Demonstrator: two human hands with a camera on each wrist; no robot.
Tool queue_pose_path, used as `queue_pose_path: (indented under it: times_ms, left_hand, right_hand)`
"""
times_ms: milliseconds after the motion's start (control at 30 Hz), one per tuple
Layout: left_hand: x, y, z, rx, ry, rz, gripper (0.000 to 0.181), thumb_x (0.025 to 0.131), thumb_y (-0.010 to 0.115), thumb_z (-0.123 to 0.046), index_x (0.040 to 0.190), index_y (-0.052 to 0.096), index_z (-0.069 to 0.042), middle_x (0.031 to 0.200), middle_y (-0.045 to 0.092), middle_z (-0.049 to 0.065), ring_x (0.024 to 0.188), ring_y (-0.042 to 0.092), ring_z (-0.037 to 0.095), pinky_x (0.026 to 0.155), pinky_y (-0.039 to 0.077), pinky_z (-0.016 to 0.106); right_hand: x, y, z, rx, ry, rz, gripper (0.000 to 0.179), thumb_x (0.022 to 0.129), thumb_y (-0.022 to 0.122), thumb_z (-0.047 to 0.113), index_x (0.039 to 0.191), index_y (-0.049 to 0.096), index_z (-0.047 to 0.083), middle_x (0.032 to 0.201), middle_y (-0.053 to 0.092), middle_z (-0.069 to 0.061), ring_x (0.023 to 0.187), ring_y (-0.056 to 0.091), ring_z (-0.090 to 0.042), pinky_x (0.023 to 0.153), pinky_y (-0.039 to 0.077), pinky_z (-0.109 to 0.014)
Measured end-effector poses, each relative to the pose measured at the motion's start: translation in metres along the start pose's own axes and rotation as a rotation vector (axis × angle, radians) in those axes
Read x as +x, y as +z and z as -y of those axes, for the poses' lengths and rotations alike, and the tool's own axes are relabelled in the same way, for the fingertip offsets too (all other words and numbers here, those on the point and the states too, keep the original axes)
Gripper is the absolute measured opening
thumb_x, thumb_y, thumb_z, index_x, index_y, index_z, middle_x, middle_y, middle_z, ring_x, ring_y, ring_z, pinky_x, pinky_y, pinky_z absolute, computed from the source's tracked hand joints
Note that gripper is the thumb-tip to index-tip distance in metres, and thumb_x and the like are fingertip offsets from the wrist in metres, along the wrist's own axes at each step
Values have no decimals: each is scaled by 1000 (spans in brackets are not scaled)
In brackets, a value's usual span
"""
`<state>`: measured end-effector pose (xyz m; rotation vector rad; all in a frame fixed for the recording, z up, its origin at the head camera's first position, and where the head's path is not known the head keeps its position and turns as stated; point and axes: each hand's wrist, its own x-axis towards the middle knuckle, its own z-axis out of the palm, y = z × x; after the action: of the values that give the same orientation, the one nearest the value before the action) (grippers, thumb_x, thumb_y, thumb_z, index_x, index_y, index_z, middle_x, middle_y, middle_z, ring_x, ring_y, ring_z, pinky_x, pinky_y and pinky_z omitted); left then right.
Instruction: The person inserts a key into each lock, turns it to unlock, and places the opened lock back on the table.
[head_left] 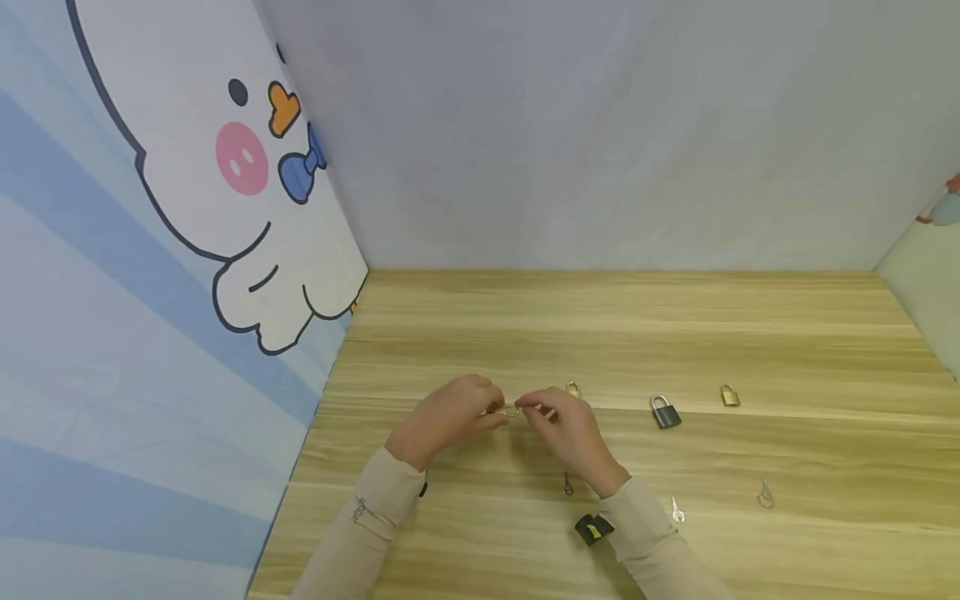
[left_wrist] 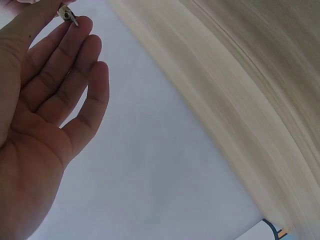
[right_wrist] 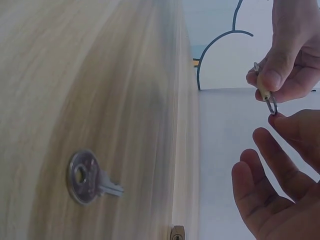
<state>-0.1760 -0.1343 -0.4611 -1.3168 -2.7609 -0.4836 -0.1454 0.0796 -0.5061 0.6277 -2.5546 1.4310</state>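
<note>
A small brass padlock (right_wrist: 263, 89) is held up above the table between both hands. My left hand (head_left: 453, 417) pinches its body between thumb and fingers. At the silvery shackle (right_wrist: 271, 105), the thumb and index fingertips of my right hand (head_left: 570, 429) come together, the other fingers loosely bent. A small silvery piece (left_wrist: 74, 21) juts from the end of the body opposite the shackle; much of the body is hidden by the left fingers. Just beyond the right hand lies another brass padlock (head_left: 573, 389), partly covered by it.
To the right on the wooden table (head_left: 825, 350) lie a black padlock (head_left: 666, 414) and a small brass padlock (head_left: 730, 397). Nearer are a key (head_left: 677, 511), a key on a ring (head_left: 765, 495) and a dark-headed key (head_left: 567, 487). Walls of printed cloth (head_left: 600, 150) border the table.
</note>
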Motion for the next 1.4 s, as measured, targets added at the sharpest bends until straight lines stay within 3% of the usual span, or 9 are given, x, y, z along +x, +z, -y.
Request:
queue_pose_path:
  times_ms: [267, 500, 733, 900, 1167, 1400]
  left_hand:
    - [-2, 1, 0, 15, 46, -27, 15, 92, 73, -23, 91, 71, -8, 83, 66, 0, 70, 57, 10, 66, 48, 24]
    - [-3, 4, 3, 38, 43, -62, 15, 93, 72, -23, 90, 72, -9, 82, 66, 0, 69, 57, 8, 66, 48, 22]
    - [-1, 5, 4, 43, 45, -73, 15, 92, 73, -22, 87, 70, -8, 79, 63, -1, 67, 53, 8, 64, 46, 22]
    - [-1, 7, 4, 58, 31, -72, 15, 92, 74, -21, 86, 69, -8, 77, 62, -1, 65, 52, 8, 62, 45, 22]
    - [1, 11, 2, 113, -31, -85, 23, 88, 77, -25, 71, 69, -12, 64, 61, -6, 50, 44, 2, 50, 40, 18]
    - [0, 17, 2, 164, -154, -58, 31, 88, 75, -32, 65, 63, -13, 56, 52, -9, 47, 38, 3, 47, 37, 21]
  right_hand:
    - [1, 1, -1, -37, -3, 33, 12, 93, 68, 1, 101, 75, 9, 97, 71, -2, 78, 65, -13, 68, 54, -27]
    - [0, 3, -2, -31, 13, 99, 8, 94, 68, 4, 99, 74, 7, 97, 73, -2, 78, 66, -14, 69, 54, -29]
    - [-3, 5, -2, 51, 155, 187, 11, 99, 59, 6, 104, 68, 5, 100, 71, -8, 84, 64, -15, 71, 53, -31]
    - [-3, 5, -3, 100, 195, 214, 14, 100, 55, 5, 106, 67, 2, 102, 70, -13, 90, 66, -20, 76, 54, -38]
    - [-4, -1, -2, 94, 245, 178, 15, 101, 55, 8, 107, 68, 7, 103, 71, -8, 93, 66, -19, 79, 53, -40]
    - [-6, -6, -2, 96, 244, 165, 14, 101, 55, 8, 104, 69, 8, 102, 71, -6, 93, 65, -18, 79, 53, -40]
